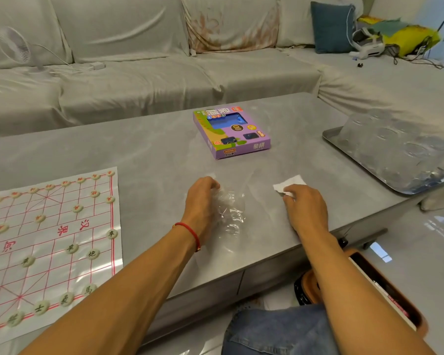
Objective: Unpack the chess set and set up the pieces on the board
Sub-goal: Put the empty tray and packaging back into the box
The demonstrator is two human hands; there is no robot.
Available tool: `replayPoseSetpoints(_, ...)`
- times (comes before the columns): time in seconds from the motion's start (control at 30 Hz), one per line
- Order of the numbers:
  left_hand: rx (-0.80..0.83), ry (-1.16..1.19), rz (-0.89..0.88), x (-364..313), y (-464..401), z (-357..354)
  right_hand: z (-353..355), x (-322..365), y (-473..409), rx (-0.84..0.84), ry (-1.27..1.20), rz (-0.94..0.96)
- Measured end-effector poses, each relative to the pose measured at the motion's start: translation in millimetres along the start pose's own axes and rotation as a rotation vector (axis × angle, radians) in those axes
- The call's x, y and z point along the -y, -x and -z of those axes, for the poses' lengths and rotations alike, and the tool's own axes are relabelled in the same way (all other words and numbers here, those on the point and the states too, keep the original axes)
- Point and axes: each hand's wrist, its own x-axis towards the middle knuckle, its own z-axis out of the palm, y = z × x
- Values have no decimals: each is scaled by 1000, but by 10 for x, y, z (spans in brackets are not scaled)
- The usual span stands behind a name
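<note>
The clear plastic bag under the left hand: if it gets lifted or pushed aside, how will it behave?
The clear plastic bag looks crumpled and thin, so it will probably flop and collapse rather than hold shape. It seems empty, so likely very light, and a push may just bunch it up on the smooth grey table. The left hand already grips it, so lifting should be easy.

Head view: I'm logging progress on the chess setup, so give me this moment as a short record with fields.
surface: grey table
board: paper board at left on the table, round pieces on its lines
box: purple chess box lying flat, far centre
left hand: left hand grips clear plastic bag
right hand: right hand pinches white paper slip
right edge: metal tray holding clear plastic insert
</note>
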Motion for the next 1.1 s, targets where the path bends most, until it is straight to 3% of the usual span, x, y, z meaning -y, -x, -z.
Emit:
replayPoseSetpoints(0.1,50,96,76,2,-11,14,91,256,131,-51,-111,72)
replayPoseSetpoints(0.17,42,120,79,-5,43,32,184,537,302,-79,-346,143)
replayPoseSetpoints(0.27,87,113,58,26,124,77,251,988,650,31,-629,282)
replayPoseSetpoints(0.4,170,187,71,1,309,213,144,1223,942,238,-471,450)
replayPoseSetpoints(0.5,97,102,-31,-12,383,326,177,1326,1057,375,-637,408)
replayPoseSetpoints(0.57,42,105,-66,6,424,411,181,1387,1152,341,-726,400)
replayPoseSetpoints(0.67,46,256,-79,0,541,522,99,1401,1305,163,-578,563)
replayPoseSetpoints(0.77,66,393,29,-53,716,602,-13,1391,1476,154,-398,669)
replayPoseSetpoints(0.9,172,535,202,-1,971,649,-105,1356,1501,109,-371,701)
replayPoseSetpoints(1.1,328,366,129,85,1190,635,32,1326,1549,197,-522,594)
